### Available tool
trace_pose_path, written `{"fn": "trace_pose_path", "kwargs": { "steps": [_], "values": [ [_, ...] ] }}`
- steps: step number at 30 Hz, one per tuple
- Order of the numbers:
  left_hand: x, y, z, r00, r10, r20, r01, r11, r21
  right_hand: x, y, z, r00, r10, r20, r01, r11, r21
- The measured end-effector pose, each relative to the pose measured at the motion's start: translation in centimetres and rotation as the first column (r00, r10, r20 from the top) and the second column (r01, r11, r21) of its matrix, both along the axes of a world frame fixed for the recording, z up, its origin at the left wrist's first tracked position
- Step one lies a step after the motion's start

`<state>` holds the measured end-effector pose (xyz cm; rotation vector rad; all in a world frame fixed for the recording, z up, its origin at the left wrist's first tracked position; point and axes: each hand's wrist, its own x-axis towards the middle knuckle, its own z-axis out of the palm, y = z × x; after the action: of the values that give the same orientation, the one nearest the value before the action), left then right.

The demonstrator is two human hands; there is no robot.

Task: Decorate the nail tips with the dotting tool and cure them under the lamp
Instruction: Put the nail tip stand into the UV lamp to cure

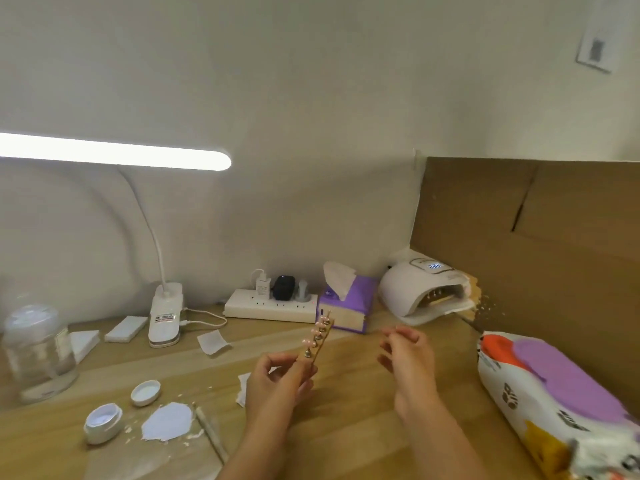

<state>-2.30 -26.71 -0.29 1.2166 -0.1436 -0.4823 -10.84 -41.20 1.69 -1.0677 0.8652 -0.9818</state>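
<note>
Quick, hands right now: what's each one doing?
Left hand: grips the nail-tip holder.
Right hand: loosely curled, nothing visibly held.

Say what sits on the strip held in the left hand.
Pink nail tips on small metal stands line the strip. The left hand grips its lower end, so anything there is hidden.

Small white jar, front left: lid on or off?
Off. The jar stands open; its lid lies apart beside it, rim up.

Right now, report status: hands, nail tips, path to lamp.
Left hand grips nail-tip stand. Right hand loose, nothing seen in it. Way to lamp clear.
</note>
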Motion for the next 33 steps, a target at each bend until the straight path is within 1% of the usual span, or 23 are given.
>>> {"fn": "trace_pose_path", "kwargs": {
  "steps": [1,3,5,7,9,10,11,12,14,15,16,17,19,22,25,26,29,33],
  "values": [
    [0.0,-0.1,0.0,1.000,-0.008,0.017,0.007,1.000,0.010,-0.2,-0.8,0.0,0.999,-0.022,-0.034,0.021,1.000,-0.018],
    [-0.1,-0.3,-0.1,0.997,-0.021,0.070,0.019,0.999,0.030,-0.3,-2.2,-0.2,0.990,-0.008,-0.140,0.001,0.999,-0.049],
    [-0.4,-0.7,-0.3,0.991,-0.032,0.130,0.024,0.998,0.060,-0.2,-4.1,-0.5,0.949,-0.055,-0.311,0.016,0.992,-0.127],
    [-0.7,-1.0,-0.5,0.981,-0.035,0.192,0.018,0.996,0.089,0.0,-6.5,-0.5,0.859,-0.173,-0.482,0.038,0.960,-0.278],
    [-0.7,-1.1,-0.7,0.972,-0.030,0.233,0.009,0.996,0.090,0.4,-8.9,-0.2,0.753,-0.263,-0.603,0.014,0.923,-0.385],
    [-0.8,-1.1,-0.8,0.970,-0.023,0.241,0.002,0.996,0.088,0.6,-9.8,0.0,0.706,-0.304,-0.640,0.001,0.904,-0.428],
    [-0.7,-1.2,-0.8,0.970,-0.015,0.243,-0.005,0.996,0.084,0.9,-10.8,0.3,0.678,-0.368,-0.636,0.025,0.876,-0.481],
    [-0.7,-1.2,-0.9,0.972,-0.007,0.237,-0.012,0.997,0.079,1.3,-11.5,0.8,0.677,-0.450,-0.582,0.091,0.836,-0.541],
    [-0.5,-1.4,-0.9,0.976,0.014,0.219,-0.030,0.997,0.071,1.9,-12.7,2.0,0.695,-0.601,-0.394,0.263,0.723,-0.639],
    [-0.5,-1.4,-0.9,0.976,0.028,0.217,-0.044,0.997,0.070,2.1,-13.5,2.5,0.694,-0.632,-0.344,0.287,0.682,-0.673],
    [-0.4,-1.6,-0.9,0.974,0.044,0.221,-0.060,0.996,0.067,2.2,-14.6,2.9,0.679,-0.637,-0.365,0.245,0.665,-0.706],
    [-0.5,-1.7,-0.9,0.972,0.061,0.227,-0.077,0.995,0.064,2.2,-15.8,3.2,0.645,-0.631,-0.432,0.154,0.661,-0.734],
    [-0.5,-1.9,-0.9,0.963,0.096,0.251,-0.115,0.992,0.061,2.2,-18.1,3.5,0.519,-0.604,-0.605,-0.069,0.676,-0.734],
    [-0.6,-2.2,-0.8,0.956,0.140,0.256,-0.155,0.987,0.039,2.5,-20.9,4.3,0.362,-0.548,-0.755,-0.312,0.692,-0.651],
    [-0.7,-2.5,-0.8,0.952,0.157,0.262,-0.170,0.985,0.027,3.0,-22.5,5.2,0.238,-0.467,-0.852,-0.446,0.726,-0.523],
    [-0.6,-2.6,-0.8,0.949,0.168,0.265,-0.179,0.984,0.015,3.1,-22.9,5.4,0.215,-0.448,-0.868,-0.470,0.731,-0.494],
    [-0.3,-2.6,-0.9,0.950,0.183,0.254,-0.187,0.982,-0.010,3.3,-23.7,5.9,0.196,-0.427,-0.883,-0.522,0.717,-0.463],
    [-0.2,-2.4,-1.1,0.957,0.145,0.251,-0.145,0.989,-0.018,3.3,-24.1,6.7,0.168,-0.398,-0.902,-0.575,0.704,-0.418]
  ]
}}
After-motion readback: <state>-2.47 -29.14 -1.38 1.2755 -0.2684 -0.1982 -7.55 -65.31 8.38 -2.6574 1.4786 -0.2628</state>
